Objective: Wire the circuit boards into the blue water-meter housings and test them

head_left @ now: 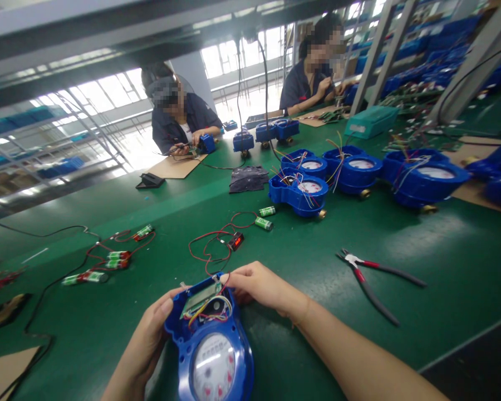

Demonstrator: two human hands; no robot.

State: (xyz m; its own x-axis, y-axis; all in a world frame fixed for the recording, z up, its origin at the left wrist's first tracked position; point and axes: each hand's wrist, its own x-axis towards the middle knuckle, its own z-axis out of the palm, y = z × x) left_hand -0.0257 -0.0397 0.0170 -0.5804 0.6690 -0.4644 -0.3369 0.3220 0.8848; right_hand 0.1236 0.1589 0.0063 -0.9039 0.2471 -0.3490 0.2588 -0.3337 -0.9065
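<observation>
A blue water meter [244, 340] with a round white dial [214, 365] lies in front of me, its upper compartment uncovered. Inside sit a green circuit board [200, 298] and several coloured wires [211, 312]. My left hand [156, 323] is closed around the meter's left side, thumb on the rim. At the far right corner, my right hand [253, 284] grips the housing, its thumb beside a thin red wire and a small metal clip [216, 278]. The fingers behind the housing are hidden. Just beyond lies a small red digital display [236, 241] on red and black leads [206, 253].
Red-handled pliers [361, 267] lie open at the right. Green batteries [264, 223] and wired battery packs [119, 259] are on the green table [300, 250]. More blue meters [298, 192] stand behind, near a dark cloth [248, 179]. Two co-workers [183, 120] sit opposite.
</observation>
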